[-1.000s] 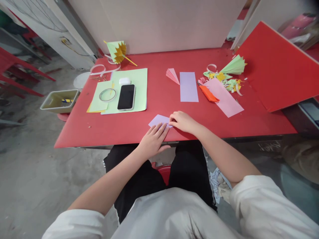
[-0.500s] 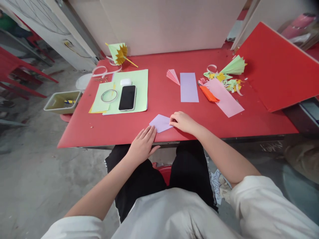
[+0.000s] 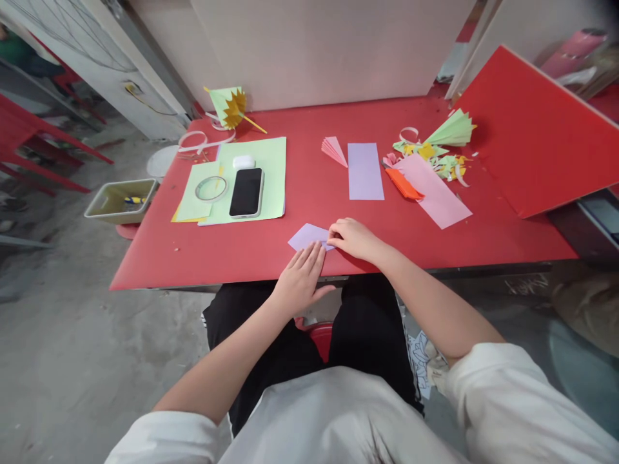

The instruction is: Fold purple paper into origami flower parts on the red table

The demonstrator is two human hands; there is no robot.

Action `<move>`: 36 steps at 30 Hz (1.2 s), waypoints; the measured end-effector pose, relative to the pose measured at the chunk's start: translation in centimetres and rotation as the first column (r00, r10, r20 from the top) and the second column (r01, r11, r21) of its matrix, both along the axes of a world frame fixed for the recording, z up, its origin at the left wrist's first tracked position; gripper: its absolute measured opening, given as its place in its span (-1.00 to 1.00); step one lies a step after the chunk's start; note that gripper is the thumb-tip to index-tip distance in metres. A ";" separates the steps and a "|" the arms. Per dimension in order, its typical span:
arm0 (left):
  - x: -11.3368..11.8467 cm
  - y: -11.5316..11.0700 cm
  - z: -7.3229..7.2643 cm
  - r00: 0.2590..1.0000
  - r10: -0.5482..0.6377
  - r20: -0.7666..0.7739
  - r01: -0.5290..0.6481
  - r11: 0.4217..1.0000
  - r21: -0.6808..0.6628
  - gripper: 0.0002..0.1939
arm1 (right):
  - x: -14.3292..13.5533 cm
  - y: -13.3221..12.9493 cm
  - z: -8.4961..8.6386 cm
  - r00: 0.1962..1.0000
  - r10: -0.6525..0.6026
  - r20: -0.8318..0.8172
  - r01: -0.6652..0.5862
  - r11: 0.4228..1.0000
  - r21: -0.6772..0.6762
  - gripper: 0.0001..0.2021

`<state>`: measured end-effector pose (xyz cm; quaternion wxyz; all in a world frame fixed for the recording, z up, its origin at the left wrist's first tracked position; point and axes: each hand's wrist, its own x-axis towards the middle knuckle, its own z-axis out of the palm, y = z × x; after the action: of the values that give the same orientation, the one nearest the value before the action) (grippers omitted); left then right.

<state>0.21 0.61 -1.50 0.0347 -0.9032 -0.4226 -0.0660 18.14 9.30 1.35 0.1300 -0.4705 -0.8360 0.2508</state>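
Note:
A small folded lilac paper [image 3: 305, 235] lies near the front edge of the red table [image 3: 300, 200]. My left hand [image 3: 300, 278] lies flat, fingers together, its fingertips pressing the paper's near edge. My right hand [image 3: 354, 238] pinches the paper's right end with curled fingers. Farther back lie a flat lilac strip [image 3: 365, 171], a pink pleated fan [image 3: 334, 149] and a pink strip [image 3: 433, 190].
A phone [image 3: 246, 191], an earbud case [image 3: 243, 162] and a tape ring [image 3: 211, 189] rest on green sheets at the left. Orange pleated paper [image 3: 403, 183] and green and yellow scraps [image 3: 447, 145] sit at the right, by a leaning red board [image 3: 532, 129]. A tray [image 3: 120, 200] stands off the table's left.
My left hand slid left off the lilac paper, then came back right onto its near edge. My right hand stayed on the paper's right end.

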 end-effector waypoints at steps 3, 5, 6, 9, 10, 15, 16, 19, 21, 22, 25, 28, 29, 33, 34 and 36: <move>-0.3 -0.2 0.1 1.000 -0.011 -0.001 0.011 1.000 -0.012 -0.21 | 0.0 0.1 0.0 1.000 0.003 0.003 -0.003 1.000 -0.006 -0.90; -0.4 -0.3 0.2 1.000 -0.019 0.000 0.019 1.000 -0.024 -0.22 | 0.0 0.1 0.0 1.000 0.002 0.009 -0.001 1.000 -0.009 -0.91; -0.4 -0.3 0.2 1.000 -0.018 0.002 0.018 0.999 -0.029 -0.23 | 0.0 0.1 0.0 1.000 0.002 0.012 -0.002 1.000 -0.007 -0.91; -0.3 -0.2 0.3 1.000 -0.007 0.010 0.007 0.999 -0.039 -0.24 | 0.0 0.1 0.0 1.000 0.003 0.016 -0.003 1.000 -0.001 -0.91; -0.3 -0.2 0.3 1.000 -0.004 0.015 0.004 0.999 -0.042 -0.24 | 0.0 0.0 -0.1 1.000 0.003 0.017 -0.003 1.000 0.000 -0.91; 0.0 -0.2 0.3 0.999 0.014 0.043 -0.012 0.999 -0.046 -0.27 | 0.1 0.0 -0.2 1.000 0.000 0.016 0.000 1.000 0.002 -0.91; 0.0 -0.2 0.3 0.999 0.016 0.047 -0.014 0.999 -0.045 -0.28 | 0.1 0.0 -0.2 1.000 0.000 0.016 0.000 1.000 0.002 -0.91; -0.2 -0.2 0.4 0.998 0.016 0.054 -0.013 0.999 -0.046 -0.30 | 0.1 0.1 -0.2 1.000 0.005 0.014 -0.005 1.000 -0.002 -0.91; -0.7 -0.2 0.4 0.999 0.015 0.050 -0.013 0.999 -0.045 -0.31 | 0.1 0.1 -0.2 1.000 0.006 0.009 -0.006 1.000 -0.008 -0.91; -1.0 -0.3 0.5 0.999 0.015 0.043 -0.013 0.999 -0.042 -0.32 | 0.1 0.1 -0.2 1.000 0.006 0.008 -0.005 1.000 -0.011 -0.91; -2.0 -0.5 0.5 1.000 0.015 0.011 -0.015 1.000 -0.026 -0.33 | 0.0 0.1 -0.3 1.000 0.003 0.006 -0.003 1.000 -0.014 -0.92; -2.9 -0.9 0.5 1.000 0.016 -0.008 -0.016 1.000 -0.019 -0.33 | 0.0 0.1 -0.4 1.000 0.006 0.007 -0.006 1.000 -0.009 -0.91; -3.2 -1.1 0.5 1.000 0.018 -0.007 -0.018 1.000 -0.020 -0.33 | 0.0 0.1 -0.4 1.000 0.007 0.006 -0.007 1.000 -0.010 -0.91; -4.3 -1.8 1.0 0.999 0.049 0.017 -0.049 0.998 -0.029 -0.32 | 0.1 0.1 -0.4 1.000 0.008 -0.001 -0.008 1.000 -0.022 -0.91; -4.5 -1.9 1.3 0.997 0.067 0.031 -0.066 0.997 -0.026 -0.31 | 0.1 0.1 -0.3 1.000 0.008 -0.004 -0.008 1.000 -0.022 -0.91; -4.6 -1.9 1.8 0.991 0.107 0.080 -0.106 0.994 -0.008 -0.32 | 0.1 0.0 -0.3 1.000 0.008 -0.006 -0.008 1.000 -0.018 -0.91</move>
<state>-4.42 -1.26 0.30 0.0197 -0.8761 -0.4713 -0.0995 18.27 9.32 1.05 0.1274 -0.4676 -0.8351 0.2602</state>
